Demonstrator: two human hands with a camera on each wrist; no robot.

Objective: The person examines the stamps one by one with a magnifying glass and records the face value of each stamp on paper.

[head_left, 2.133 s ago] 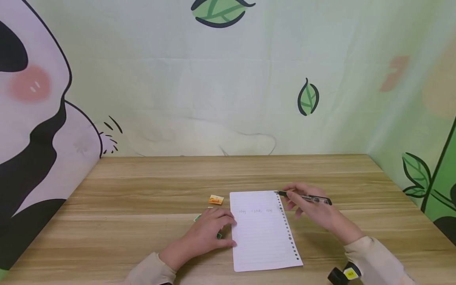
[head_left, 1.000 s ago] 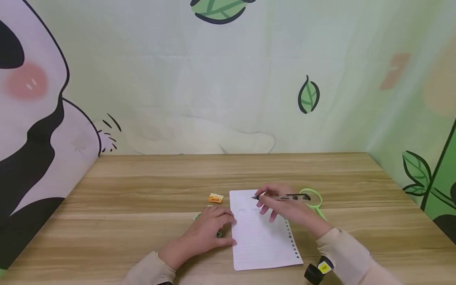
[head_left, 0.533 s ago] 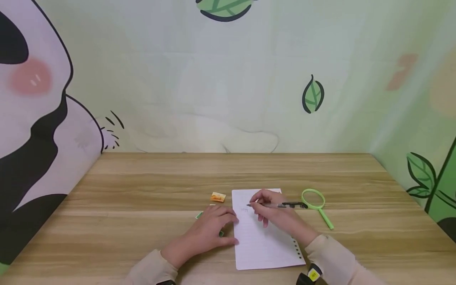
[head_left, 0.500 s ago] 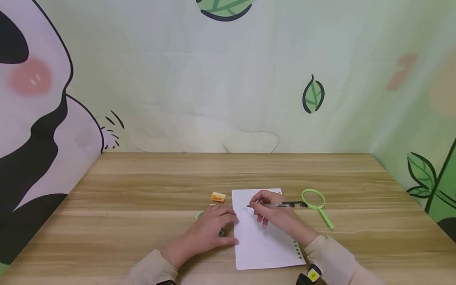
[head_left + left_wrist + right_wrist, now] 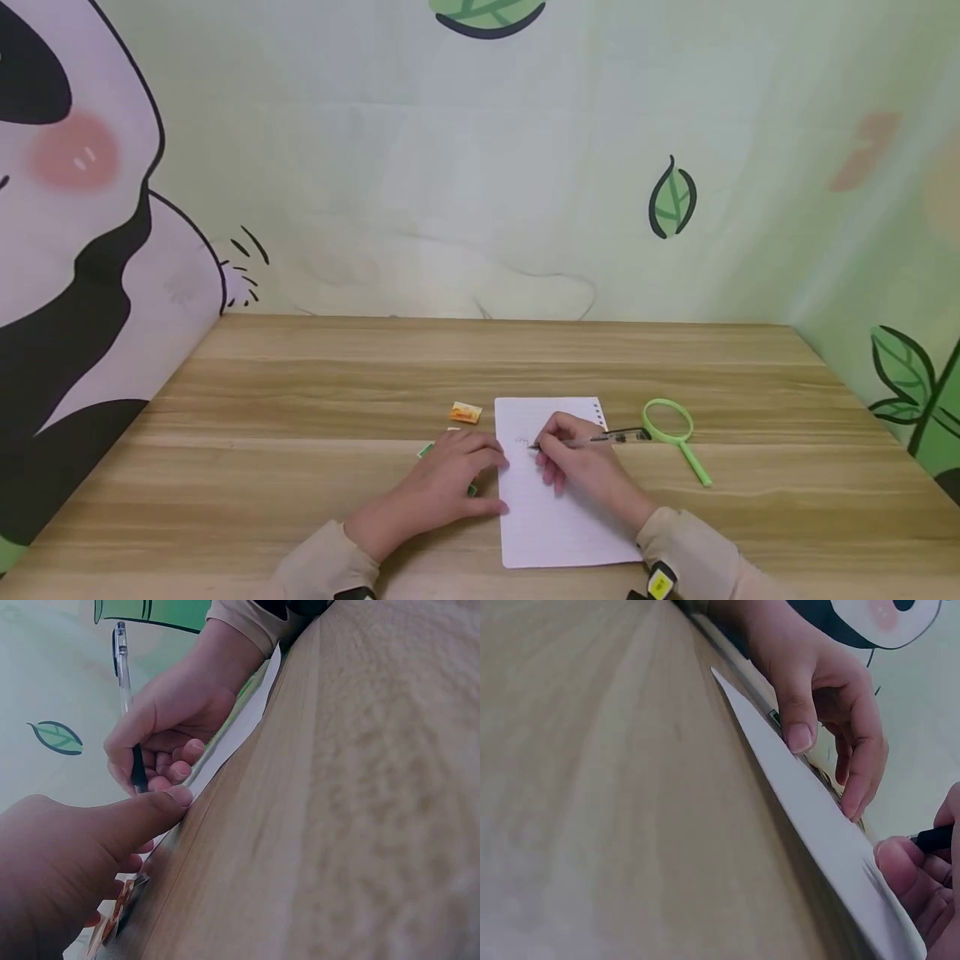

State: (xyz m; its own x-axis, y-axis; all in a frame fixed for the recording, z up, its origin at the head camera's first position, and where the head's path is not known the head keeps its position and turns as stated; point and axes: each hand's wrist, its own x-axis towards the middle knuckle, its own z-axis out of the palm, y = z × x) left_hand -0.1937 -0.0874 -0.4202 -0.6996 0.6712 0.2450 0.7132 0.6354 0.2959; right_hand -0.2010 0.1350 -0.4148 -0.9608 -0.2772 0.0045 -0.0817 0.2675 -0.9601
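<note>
White ruled paper [image 5: 551, 529] lies flat on the wooden table [image 5: 300, 417] before us, with faint writing [image 5: 521, 440] near its upper left. Our left hand [image 5: 450, 479] grips nothing: its thumb and a finger rest apart from each other along the sheet's left edge. Our right hand [image 5: 588, 467] is clamped on a pen [image 5: 622, 436], thumb and fingers together on the dark part low down, while the clear barrel leans back over the hand. The pen's tip is at the sheet, just beside the writing; whether it touches, we cannot tell.

We judge the pen light, stiff and smooth, likely surest when pinched just above the tip. The sheet should be light, limp and apt to skid or crease, weakest along its punched holes [image 5: 599, 410]; gentle pressure on the plain left edge suits it best.

Beyond the left hand lies a small orange piece [image 5: 466, 412]; green bits [image 5: 425, 450] peek out around that hand. Right of the sheet lies a green magnifying glass [image 5: 686, 450].
</note>
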